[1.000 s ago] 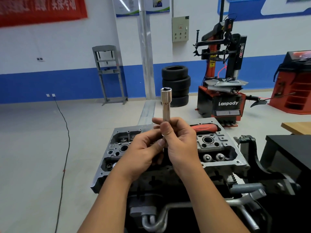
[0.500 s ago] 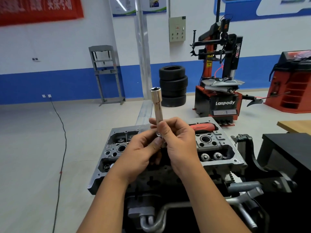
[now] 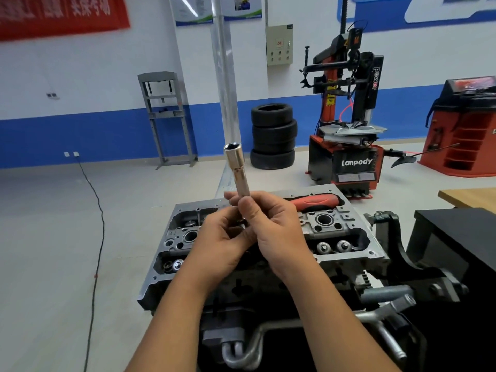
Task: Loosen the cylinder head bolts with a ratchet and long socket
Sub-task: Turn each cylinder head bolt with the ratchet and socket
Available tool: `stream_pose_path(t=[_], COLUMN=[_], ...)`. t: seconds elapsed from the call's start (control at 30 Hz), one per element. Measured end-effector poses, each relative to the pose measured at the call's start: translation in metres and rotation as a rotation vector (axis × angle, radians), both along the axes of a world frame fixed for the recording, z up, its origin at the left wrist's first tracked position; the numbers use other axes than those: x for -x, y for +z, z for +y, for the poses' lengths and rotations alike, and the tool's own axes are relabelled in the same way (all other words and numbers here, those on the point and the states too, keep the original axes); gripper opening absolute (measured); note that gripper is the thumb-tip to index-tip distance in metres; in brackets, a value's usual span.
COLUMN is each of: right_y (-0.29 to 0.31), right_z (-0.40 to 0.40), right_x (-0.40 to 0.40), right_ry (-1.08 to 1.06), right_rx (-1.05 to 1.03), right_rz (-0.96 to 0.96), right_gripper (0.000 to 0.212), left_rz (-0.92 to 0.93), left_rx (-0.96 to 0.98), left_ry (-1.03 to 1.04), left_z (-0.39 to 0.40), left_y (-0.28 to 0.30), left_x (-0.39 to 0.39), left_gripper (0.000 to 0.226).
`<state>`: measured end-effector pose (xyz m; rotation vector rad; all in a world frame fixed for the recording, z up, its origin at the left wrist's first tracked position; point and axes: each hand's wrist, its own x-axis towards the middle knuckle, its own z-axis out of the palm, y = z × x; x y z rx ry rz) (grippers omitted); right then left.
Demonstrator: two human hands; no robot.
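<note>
A chrome long socket (image 3: pixel 237 170) stands upright above the cylinder head (image 3: pixel 349 245), its open end up and tilted slightly left. My right hand (image 3: pixel 279 232) grips its lower part, with the thumb along the shaft. My left hand (image 3: pixel 222 242) curls its fingers round the socket's bottom end, just under the right thumb. The ratchet's red handle (image 3: pixel 314 202) sticks out to the right behind my right hand and lies over the head's far edge. The ratchet head and its joint with the socket are hidden by my fingers.
The cylinder head sits on a dark engine stand (image 3: pixel 418 288) with steel tubes (image 3: pixel 247 350) below. A black bench (image 3: pixel 456 237) and a wooden tabletop (image 3: pixel 469 197) are at the right. Stacked tyres (image 3: pixel 273 135), a tyre changer (image 3: pixel 346 146) and a floor cable (image 3: pixel 94 237) lie beyond.
The socket's top has leaned over to the left while both hands kept their hold at its base. The ratchet handle stayed where it was.
</note>
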<state>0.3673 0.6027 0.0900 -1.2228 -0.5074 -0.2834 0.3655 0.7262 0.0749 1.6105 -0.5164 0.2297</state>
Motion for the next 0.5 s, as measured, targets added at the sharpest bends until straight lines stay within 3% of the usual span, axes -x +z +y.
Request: stream_pose_path(t=[0.1,0.2,0.37,0.5], right_y=[-0.0001,-0.0013,-0.0020,-0.0011], right_z=[-0.0001,-0.0002,-0.0006,-0.0031], right_x=[-0.0009,-0.0024,-0.0039,-0.0025], right_ry=[-0.035,-0.023,-0.030,-0.047], right_rx=[0.006,-0.037,-0.110,-0.090], right_rz=[0.076,0.096,0.076,0.048], right_gripper=[0.030,0.027,0.049,0.017], left_rz=[0.068,0.012,-0.022,-0.011], left_rx=[0.016,-0.002,-0.027,-0.011], left_ry=[-0.082,-0.004,0.069,-0.013], left_z=[0.0015,0.0012,-0.0019,-0.0005], left_y=[0.0008,0.0015,0.0021,0.0043], left_x=[-0.0014,-0.0008,0.0004,0.0013], left_gripper=[0.016,0.023,0.025,0.024])
